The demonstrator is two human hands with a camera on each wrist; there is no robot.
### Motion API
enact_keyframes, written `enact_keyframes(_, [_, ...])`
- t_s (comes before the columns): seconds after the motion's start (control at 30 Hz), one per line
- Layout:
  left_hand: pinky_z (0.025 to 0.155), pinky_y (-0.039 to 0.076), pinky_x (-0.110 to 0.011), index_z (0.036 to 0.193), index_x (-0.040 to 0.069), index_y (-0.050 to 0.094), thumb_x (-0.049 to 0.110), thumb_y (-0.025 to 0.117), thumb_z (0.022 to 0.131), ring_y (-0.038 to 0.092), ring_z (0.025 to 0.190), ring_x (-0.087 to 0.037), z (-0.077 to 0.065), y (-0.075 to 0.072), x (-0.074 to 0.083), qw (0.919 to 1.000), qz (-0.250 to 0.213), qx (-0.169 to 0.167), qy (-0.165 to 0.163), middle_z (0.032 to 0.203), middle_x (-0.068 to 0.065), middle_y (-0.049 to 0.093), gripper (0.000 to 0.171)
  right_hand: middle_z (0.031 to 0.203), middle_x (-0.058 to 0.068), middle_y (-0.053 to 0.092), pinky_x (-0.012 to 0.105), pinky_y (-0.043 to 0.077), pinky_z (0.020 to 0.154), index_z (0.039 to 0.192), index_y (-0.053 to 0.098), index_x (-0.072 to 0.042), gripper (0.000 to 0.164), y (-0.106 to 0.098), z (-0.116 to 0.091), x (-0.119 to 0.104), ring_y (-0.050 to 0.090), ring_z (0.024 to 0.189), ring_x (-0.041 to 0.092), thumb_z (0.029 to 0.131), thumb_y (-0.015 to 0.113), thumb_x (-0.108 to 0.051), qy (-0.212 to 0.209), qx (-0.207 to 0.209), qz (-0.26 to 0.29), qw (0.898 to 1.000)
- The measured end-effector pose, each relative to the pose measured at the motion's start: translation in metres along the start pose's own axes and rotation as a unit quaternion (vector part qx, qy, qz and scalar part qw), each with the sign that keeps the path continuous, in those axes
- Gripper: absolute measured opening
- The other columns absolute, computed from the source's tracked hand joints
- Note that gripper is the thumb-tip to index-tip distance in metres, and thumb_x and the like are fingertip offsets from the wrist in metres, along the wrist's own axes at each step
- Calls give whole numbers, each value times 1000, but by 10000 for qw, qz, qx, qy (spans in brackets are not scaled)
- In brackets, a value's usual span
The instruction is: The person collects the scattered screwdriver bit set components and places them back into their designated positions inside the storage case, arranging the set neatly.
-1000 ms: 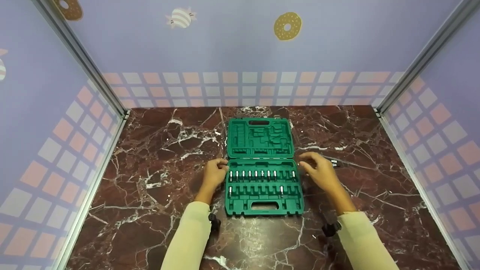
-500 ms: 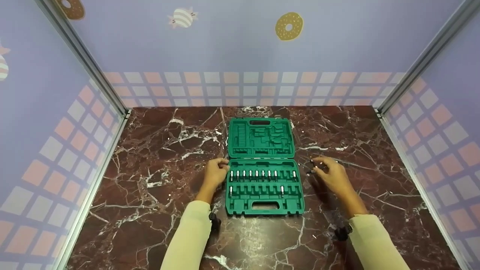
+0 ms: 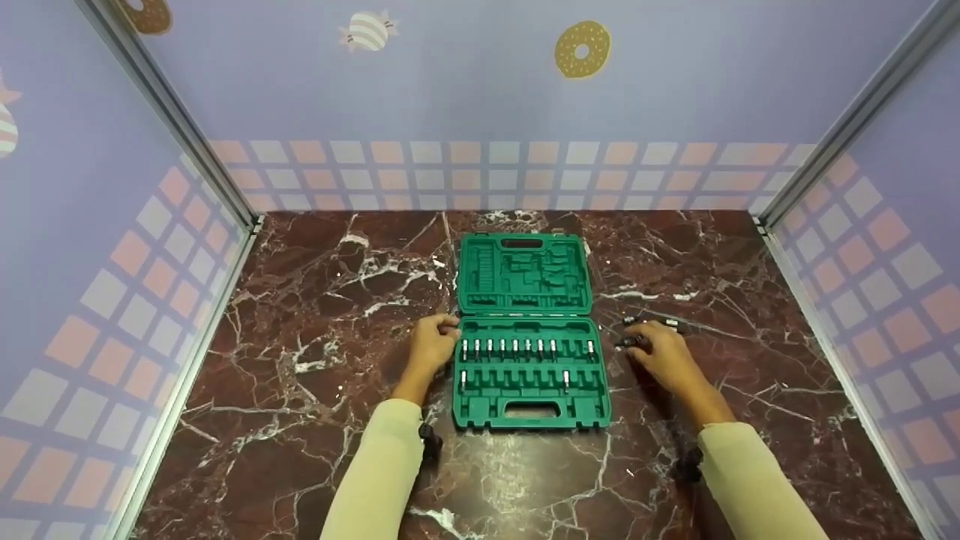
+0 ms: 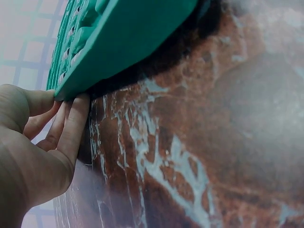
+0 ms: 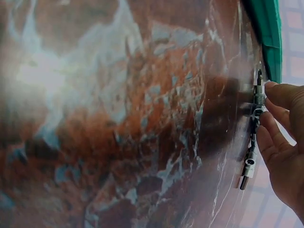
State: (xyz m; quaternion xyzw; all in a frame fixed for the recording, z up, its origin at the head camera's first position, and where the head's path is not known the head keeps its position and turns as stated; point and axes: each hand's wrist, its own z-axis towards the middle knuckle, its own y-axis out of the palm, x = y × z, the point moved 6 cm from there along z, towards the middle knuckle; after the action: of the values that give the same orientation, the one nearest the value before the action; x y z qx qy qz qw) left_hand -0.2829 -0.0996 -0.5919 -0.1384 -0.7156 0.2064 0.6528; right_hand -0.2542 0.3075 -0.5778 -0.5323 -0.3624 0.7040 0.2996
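An opened green plastic tool case (image 3: 532, 416) lies at the middle of the table. Silver-and-dark bit sockets (image 3: 515, 349) stand in its upper row of slots, and fewer in the lower row. My left hand (image 3: 433, 346) grips the case's left edge near the hinge, thumb above and fingers below in the left wrist view. Right of the case, my right hand (image 3: 664, 356) pinches a bit socket (image 3: 630, 341) between thumb and fingertips, low over the table. More bit sockets (image 3: 671, 322) lie beside and beyond these fingers, partly hidden by the hand.
The case's lid (image 3: 525, 274) lies back flat toward the rear wall, its molded hollows bare. Dark red marbled tabletop (image 3: 315, 420) surrounds the case. Patterned lilac walls (image 3: 465, 90) stand at the back and on both sides.
My right hand has moved from beside the case's right edge outward to the loose bit sockets, and its fingers have closed on one. My left hand stays on the case edge.
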Motion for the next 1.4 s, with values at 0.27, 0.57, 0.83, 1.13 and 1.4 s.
enact_keyframes(0.27, [84, 56, -45, 109, 2, 78, 1, 67, 95, 69, 95, -31, 0, 0, 1, 10000, -36, -10, -26, 100, -15, 75, 18, 106, 17, 69, 52, 56, 80, 112, 75, -2, 25, 7, 1, 2, 68, 92, 34, 87, 78, 2, -115, 55, -60, 9999])
enact_keyframes(0.57, [83, 56, -44, 107, 2, 78, 0, 68, 93, 70, 93, -29, 0, -1, 2, 10000, -68, 30, -11, 97, -14, 76, 18, 102, 16, 68, 50, 56, 78, 107, 74, -2, 22, 10, 0, 1, 69, 88, 33, 86, 77, 5, -242, 182, -74, 9995])
enact_keyframes(0.83, [83, 56, -43, 107, 2, 78, 0, 68, 92, 70, 93, -29, 0, 0, 2, 10000, -39, 25, -9, 97, -14, 76, 18, 96, 15, 69, 49, 54, 74, 100, 73, -1, 17, 10, -2, -2, 66, 83, 31, 85, 77, 7, -411, 450, -164, 9980])
enact_keyframes(1.13, [83, 56, -44, 110, 2, 78, 1, 68, 95, 70, 95, -30, -1, 0, 2, 10000, -56, -1, -1, 99, -15, 75, 18, 93, 13, 68, 46, 50, 73, 98, 72, 0, 15, 8, -5, -3, 61, 79, 26, 85, 75, 6, -276, 706, 61, 9971])
enact_keyframes(1.4, [85, 56, -46, 109, 0, 77, -1, 67, 95, 70, 96, -32, 0, 1, 0, 9998, -168, -7, 58, 99, -17, 75, 17, 93, 13, 69, 39, 50, 75, 98, 74, -2, 16, 5, -6, -9, 63, 83, 25, 84, 75, 6, -87, 848, 406, 9955])
